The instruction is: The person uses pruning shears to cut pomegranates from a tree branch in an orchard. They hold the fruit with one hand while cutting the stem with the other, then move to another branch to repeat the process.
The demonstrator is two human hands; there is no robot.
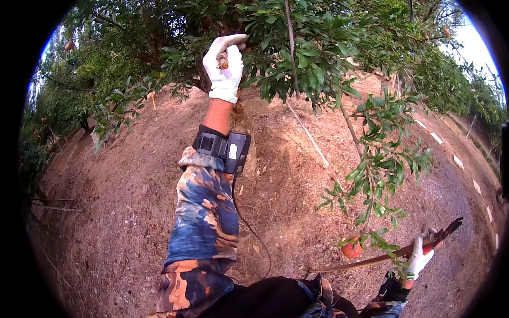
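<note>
My left hand, in a white glove, is raised into the leaves of a pomegranate tree. Its fingers close around a brown woody piece, whose blunt end shows between thumb and fingers; leaves hide the rest. Low on the right, my right hand, gloved too, grips pruning shears with red on the handle and dark blades pointing up and right. The same hand holds a long, thin wooden stick that slants down to the left. A red pomegranate hangs just left of this hand.
A leafy branch droops between me and the right side. Dark strap-like strip hangs ahead, above a pale pole. The trunk base stands in dry, sloping ground. White slabs line the right. A cable runs from my left wrist device.
</note>
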